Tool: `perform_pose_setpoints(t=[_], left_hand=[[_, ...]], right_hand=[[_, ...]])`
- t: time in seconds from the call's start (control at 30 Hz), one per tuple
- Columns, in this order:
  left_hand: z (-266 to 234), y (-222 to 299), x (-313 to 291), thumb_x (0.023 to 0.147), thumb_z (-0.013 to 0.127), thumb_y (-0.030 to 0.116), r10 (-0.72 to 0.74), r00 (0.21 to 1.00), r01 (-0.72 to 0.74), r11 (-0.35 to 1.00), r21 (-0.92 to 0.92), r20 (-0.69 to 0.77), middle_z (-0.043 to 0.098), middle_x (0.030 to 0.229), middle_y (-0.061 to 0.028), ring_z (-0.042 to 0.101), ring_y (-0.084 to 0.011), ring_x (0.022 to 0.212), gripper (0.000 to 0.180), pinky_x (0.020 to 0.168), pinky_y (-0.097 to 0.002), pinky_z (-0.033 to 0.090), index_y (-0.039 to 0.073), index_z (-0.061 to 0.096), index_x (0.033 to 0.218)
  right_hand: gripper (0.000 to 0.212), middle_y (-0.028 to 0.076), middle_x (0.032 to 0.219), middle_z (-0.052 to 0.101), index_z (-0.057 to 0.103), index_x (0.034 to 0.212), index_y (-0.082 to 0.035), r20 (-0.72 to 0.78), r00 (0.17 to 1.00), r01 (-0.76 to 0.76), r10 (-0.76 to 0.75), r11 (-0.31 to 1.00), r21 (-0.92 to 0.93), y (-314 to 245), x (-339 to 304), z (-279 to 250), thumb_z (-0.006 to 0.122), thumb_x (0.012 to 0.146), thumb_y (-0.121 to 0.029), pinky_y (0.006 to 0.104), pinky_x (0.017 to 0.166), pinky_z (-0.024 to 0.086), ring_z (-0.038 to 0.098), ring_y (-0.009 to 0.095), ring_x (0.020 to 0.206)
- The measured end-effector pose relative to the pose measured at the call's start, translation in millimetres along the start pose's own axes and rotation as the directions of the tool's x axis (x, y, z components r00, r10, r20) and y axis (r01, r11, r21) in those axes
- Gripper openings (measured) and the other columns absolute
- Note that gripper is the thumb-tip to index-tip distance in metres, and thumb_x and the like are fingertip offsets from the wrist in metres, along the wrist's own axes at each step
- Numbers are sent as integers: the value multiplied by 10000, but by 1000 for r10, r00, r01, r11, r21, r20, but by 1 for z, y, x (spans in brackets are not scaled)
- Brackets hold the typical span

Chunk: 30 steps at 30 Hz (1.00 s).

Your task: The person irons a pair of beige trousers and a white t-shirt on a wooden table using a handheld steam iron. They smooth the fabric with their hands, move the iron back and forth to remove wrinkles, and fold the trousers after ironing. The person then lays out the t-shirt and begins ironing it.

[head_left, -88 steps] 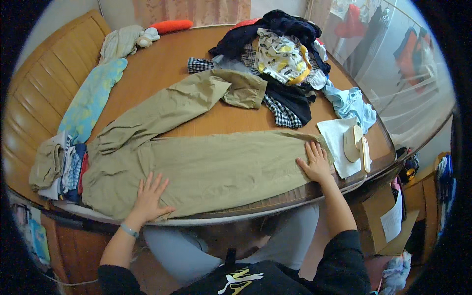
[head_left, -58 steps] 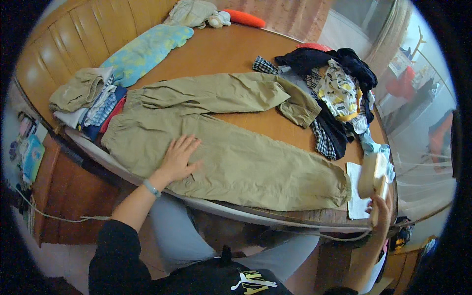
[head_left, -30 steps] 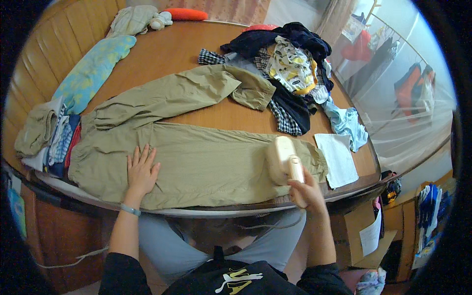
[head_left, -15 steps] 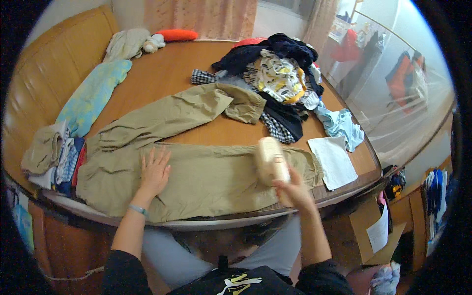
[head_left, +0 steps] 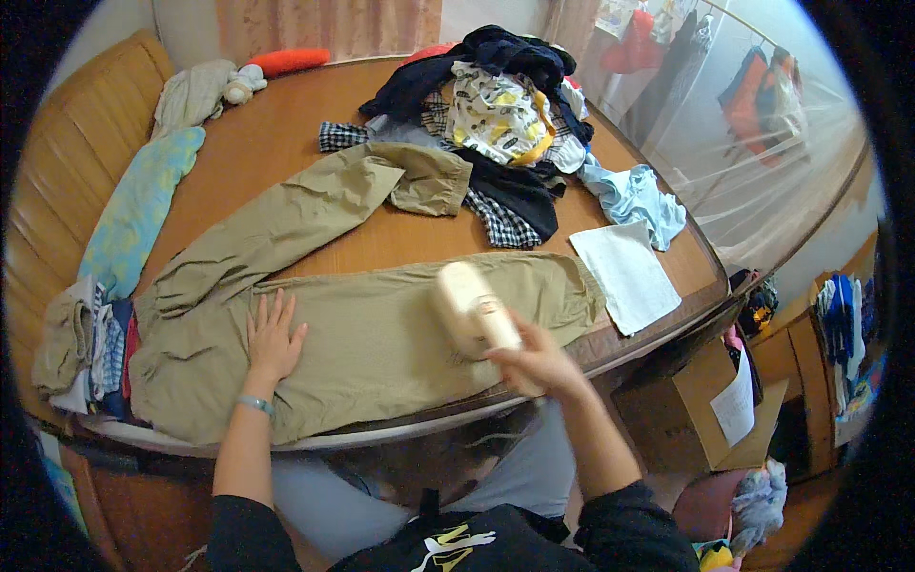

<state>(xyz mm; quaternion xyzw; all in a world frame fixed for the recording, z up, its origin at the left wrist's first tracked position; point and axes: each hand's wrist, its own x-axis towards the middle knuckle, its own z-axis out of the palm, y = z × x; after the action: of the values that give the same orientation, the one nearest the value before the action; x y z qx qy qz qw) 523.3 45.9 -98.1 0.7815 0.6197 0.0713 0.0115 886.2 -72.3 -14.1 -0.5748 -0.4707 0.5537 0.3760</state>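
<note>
Khaki trousers [head_left: 362, 343] lie spread on the wooden bed board, the near leg flat and the far leg angled away. My left hand [head_left: 274, 343] rests flat on the near leg by the waist end, fingers spread. In my right hand [head_left: 538, 357] is the handle of a cream handheld garment steamer [head_left: 464, 300], its head low over the middle of the near leg. Whether its plate touches the cloth is hidden. A white cloth [head_left: 626, 276] lies just past the near cuff.
A heap of clothes [head_left: 500, 114] sits at the back right beside a light blue garment [head_left: 637, 200]. Folded clothes [head_left: 67, 348] are stacked at the left edge, near a blue-yellow cloth [head_left: 143, 210]. An open cardboard box [head_left: 701, 410] stands below the bed's right side.
My right hand has brought the steamer leftward along the near leg, closer to my left hand. My left hand stays flat on the trousers. The whole view has shifted a little.
</note>
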Motion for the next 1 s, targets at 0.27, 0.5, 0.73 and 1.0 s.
perform_pose_setpoints(t=[0.27,0.5,0.73,1.0], left_hand=[[0,2,5,839,411,381,7,1000,-7,1000,-25,14,188,1408,-59,125,-291,1298,554,1030,-505,87,142,288,1324],[-27,27,-30,788,478,455,-11,999,16,994,-105,45,144,1407,-147,96,-318,1302,748,1032,-503,66,5,216,1324],[-30,56,-102,681,534,600,-38,998,43,995,-92,49,159,1392,-183,98,-311,1302,963,1039,-485,44,-54,207,1307],[-15,53,-108,537,580,699,-41,998,38,995,-90,-39,212,1370,-192,133,-316,1291,1114,1023,-502,89,-61,255,1284]], right_hand=[[542,58,677,540,421,1205,-57,-452,891,78,-40,995,66,6,-24,-97,604,696,-62,257,377,414,500,127,446],[656,87,799,580,349,1280,-44,-267,954,146,-137,989,17,-11,-11,-38,616,681,-20,245,406,430,518,125,479],[717,70,854,565,260,1324,-41,281,959,39,-42,999,15,-23,12,87,642,718,-72,240,461,432,508,105,550],[636,50,773,547,340,1294,-77,178,984,21,-12,998,-53,-19,28,61,611,719,-43,251,439,438,511,108,523]])
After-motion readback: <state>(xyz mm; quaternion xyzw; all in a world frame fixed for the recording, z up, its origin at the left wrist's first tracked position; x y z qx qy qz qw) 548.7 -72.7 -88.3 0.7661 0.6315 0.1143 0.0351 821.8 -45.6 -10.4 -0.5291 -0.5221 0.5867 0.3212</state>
